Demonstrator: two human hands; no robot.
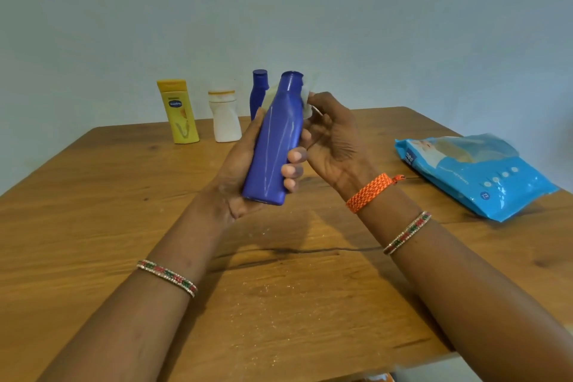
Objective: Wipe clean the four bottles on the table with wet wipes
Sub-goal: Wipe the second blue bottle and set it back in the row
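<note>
My left hand (238, 170) grips a tall blue bottle (276, 139) by its lower body and holds it tilted above the wooden table (124, 211), cap end pointing away from me. My right hand (335, 139) pinches a white wet wipe (306, 99) against the bottle's neck; part of the wipe shows on the neck's left side too. At the back of the table stand a yellow bottle (179, 112), a white bottle (224, 116) and a second blue bottle (259, 87), which is partly hidden behind the held one.
A blue pack of wet wipes (474, 174) lies on the right side of the table. A pale wall rises directly behind the table's far edge. The table's near edge runs along the bottom right.
</note>
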